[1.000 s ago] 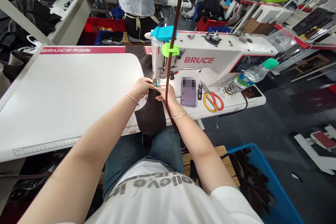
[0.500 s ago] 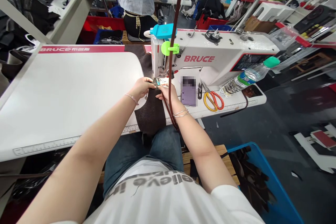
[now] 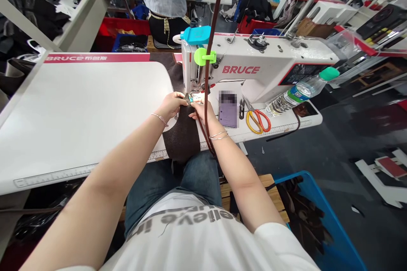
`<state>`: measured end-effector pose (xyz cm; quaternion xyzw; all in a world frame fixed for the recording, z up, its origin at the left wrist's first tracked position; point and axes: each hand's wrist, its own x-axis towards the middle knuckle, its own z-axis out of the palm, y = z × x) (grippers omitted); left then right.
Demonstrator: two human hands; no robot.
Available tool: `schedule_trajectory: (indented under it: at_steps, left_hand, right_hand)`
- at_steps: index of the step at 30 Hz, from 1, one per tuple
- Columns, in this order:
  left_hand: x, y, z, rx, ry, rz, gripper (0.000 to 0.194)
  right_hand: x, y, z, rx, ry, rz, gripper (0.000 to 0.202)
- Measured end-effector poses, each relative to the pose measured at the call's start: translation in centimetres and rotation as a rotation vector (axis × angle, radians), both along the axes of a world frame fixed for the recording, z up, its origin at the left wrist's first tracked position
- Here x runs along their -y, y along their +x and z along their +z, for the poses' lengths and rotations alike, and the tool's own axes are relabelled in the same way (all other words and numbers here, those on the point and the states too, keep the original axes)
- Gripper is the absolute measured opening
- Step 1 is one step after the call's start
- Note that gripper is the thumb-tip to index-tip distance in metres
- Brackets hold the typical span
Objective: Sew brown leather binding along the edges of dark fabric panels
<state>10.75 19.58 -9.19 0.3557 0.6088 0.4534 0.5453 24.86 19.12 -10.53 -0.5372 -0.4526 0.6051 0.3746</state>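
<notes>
A: I'm on the remote feed. Where do you have the fabric?

B: I see the dark brown fabric point(image 3: 182, 137) lying across the worktop point(image 3: 104, 110), its far part at the blue presser foot point(image 3: 191, 98) and its near end over the front edge, above the lap.

A: And the fingers?

B: The left hand point(image 3: 171, 106) has its fingers pinched on the fabric just beside the foot. The right hand point(image 3: 202, 112) is bent in from the other side, thumb near the left thumb; whether it grips or merely guides, I cannot tell.

A: How would you expect it to handle?

B: Light and soft, I'd judge, with a little body from that grainy surface; not fragile, more apt to pucker than slip. I'd hold it lightly by the edge on both sides of the foot, fingertips clear of the needle. The narrow brown strip point(image 3: 206, 93) looks thin and bendy, so I'd mind twists where it loops by the right wrist.

A: Further out?

B: The sewing machine point(image 3: 254, 57) stands over it all. Right of the hands I have a phone point(image 3: 228, 116), scissors point(image 3: 258, 121) and a tilted water bottle point(image 3: 291, 97).
</notes>
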Motion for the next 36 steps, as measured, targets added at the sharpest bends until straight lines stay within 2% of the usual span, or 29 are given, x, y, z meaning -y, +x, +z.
schedule_trajectory:
  at_steps: [5, 11, 15, 22, 31, 36]
  left_hand:
    - [-0.1, 0.0, -0.3, 0.009, 0.008, 0.002, 0.036]
    - [-0.3, -0.1, -0.6, -0.002, 0.004, -0.007, 0.040]
    - [-0.5, -0.2, -1.0, -0.011, -0.003, -0.007, 0.042]
    - [-0.3, -0.2, -1.1, -0.001, 0.005, 0.002, 0.038]
    - [-0.1, -0.1, -1.2, 0.006, 0.000, 0.002, 0.044]
    - [0.0, 0.1, -1.1, 0.000, 0.012, 0.022, 0.041]
  right_hand:
    - [-0.2, -0.2, -0.6, 0.058, 0.047, 0.008, 0.023]
    - [0.0, -0.7, -1.2, 0.127, 0.106, -0.046, 0.029]
    - [0.1, -1.0, -1.1, 0.116, 0.084, -0.092, 0.032]
    - [0.6, -1.2, 0.0, 0.157, 0.042, -0.172, 0.024]
    - [0.4, -1.0, -0.2, 0.199, 0.073, -0.173, 0.030]
    - [0.3, -0.9, -0.4, 0.142, 0.049, -0.161, 0.024]
